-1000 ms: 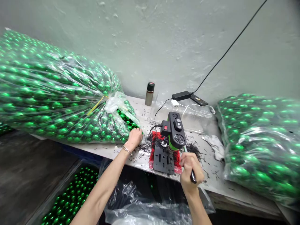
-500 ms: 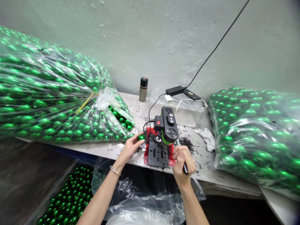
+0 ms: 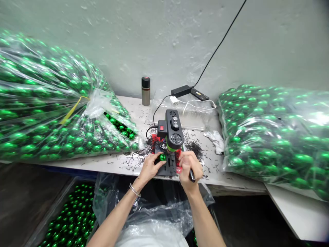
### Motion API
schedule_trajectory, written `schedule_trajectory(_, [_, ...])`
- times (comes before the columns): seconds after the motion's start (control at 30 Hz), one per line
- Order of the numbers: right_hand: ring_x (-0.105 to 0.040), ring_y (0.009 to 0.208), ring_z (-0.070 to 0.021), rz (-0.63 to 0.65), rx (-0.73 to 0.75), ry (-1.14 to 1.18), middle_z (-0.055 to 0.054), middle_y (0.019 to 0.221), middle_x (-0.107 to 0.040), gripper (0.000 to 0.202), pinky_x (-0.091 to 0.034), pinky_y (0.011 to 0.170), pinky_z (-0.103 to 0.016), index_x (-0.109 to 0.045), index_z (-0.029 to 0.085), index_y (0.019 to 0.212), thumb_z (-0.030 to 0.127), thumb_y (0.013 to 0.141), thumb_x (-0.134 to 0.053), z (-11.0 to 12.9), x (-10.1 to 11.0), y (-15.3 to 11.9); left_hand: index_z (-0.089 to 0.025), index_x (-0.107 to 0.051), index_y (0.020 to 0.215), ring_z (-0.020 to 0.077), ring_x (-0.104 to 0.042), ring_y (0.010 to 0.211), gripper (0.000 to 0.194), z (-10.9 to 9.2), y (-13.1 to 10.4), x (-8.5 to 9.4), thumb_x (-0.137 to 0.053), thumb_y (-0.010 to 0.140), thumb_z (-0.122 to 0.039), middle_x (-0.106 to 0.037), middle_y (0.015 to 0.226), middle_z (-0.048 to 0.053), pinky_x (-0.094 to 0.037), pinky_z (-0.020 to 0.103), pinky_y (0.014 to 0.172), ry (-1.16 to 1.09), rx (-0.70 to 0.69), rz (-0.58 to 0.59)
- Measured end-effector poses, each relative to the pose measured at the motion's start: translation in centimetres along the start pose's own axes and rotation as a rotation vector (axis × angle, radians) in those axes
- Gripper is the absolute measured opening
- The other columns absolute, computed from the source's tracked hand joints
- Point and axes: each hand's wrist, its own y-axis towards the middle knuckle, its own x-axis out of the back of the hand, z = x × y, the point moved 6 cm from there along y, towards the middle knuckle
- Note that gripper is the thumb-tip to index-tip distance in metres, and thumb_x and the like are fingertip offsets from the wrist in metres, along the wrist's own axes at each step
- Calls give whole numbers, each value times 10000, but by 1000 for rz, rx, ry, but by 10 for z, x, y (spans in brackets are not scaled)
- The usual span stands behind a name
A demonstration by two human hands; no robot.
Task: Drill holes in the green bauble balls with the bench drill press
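Between the thumb and fingers of my left hand (image 3: 150,168) is a shiny green ball (image 3: 162,157), held over the slotted black base plate (image 3: 168,168) of a small bench machine. The machine's black head (image 3: 174,128) stands above the plate, with a red switch (image 3: 161,128) on its left side. My right hand (image 3: 190,168) is closed round the machine's lever handle (image 3: 192,176), whose black end pokes out below the fist. Red material (image 3: 178,161) shows beneath the plate. Black shavings (image 3: 193,151) lie scattered around it.
Big clear bags of green balls fill the left (image 3: 51,113) and right (image 3: 269,137) of the table. Behind are a bottle (image 3: 145,92), a power adapter (image 3: 181,91) and a clear plastic tray (image 3: 197,118). A white glove (image 3: 216,140) lies to the right. More green balls (image 3: 72,216) sit below left.
My left hand has moved right, bringing the green ball from beside the machine to over its base plate. My right hand stays on the lever. The camera view has shifted slightly.
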Motion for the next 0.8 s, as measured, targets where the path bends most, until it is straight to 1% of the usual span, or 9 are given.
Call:
schedule_trajectory(0.17, [-536,664,-131,19,-13,11,12,652,-488,279,-421,595,-279,-444,209,675,46,899,-411,-3,-1,-5,-199,-671,1160,271,-646,985,333,-19,-3,-6,-675,863,-350,-726,1085,113,-474,445,917,162,-205,-11])
schedule_trajectory(0.27, [-539,665,-132,17,-19,22,10,653,-492,277,-428,596,-279,-445,209,677,46,899,-410,-2,0,-5,-181,-667,1143,278,-648,1015,329,-19,-4,-11,-670,869,-363,-719,1118,127,-472,454,924,194,-263,-42])
schedule_trajectory(0.43, [-546,658,-137,24,-18,0,-1,674,-520,260,-435,579,-280,-474,208,691,83,908,-401,-5,-1,-10,-210,-696,1092,266,-650,1026,312,-10,-1,-14,-687,851,-408,-730,1088,98,-462,455,951,153,-232,-87])
schedule_trajectory(0.6, [-524,647,-134,36,59,-50,-15,752,-541,238,-461,602,-303,-485,208,728,160,933,-376,-18,-6,-33,-212,-700,1104,269,-645,1029,325,-7,-1,-15,-700,844,-406,-730,1090,102,-443,457,968,113,-194,-57])
schedule_trajectory(0.7, [-530,654,-138,-27,82,-71,-8,757,-537,257,-488,666,-341,-469,216,727,206,954,-351,-28,-9,-47,-226,-697,1115,274,-637,1047,341,-7,-1,-15,-703,838,-424,-727,1097,96,-429,468,990,101,-179,-45])
schedule_trajectory(0.8, [-513,626,-133,-87,98,-82,4,742,-528,267,-489,708,-366,-450,221,716,227,961,-345,-36,-12,-56,-230,-694,1127,275,-631,1057,354,-7,-1,-15,-703,836,-431,-724,1100,95,-424,468,1001,94,-180,-42])
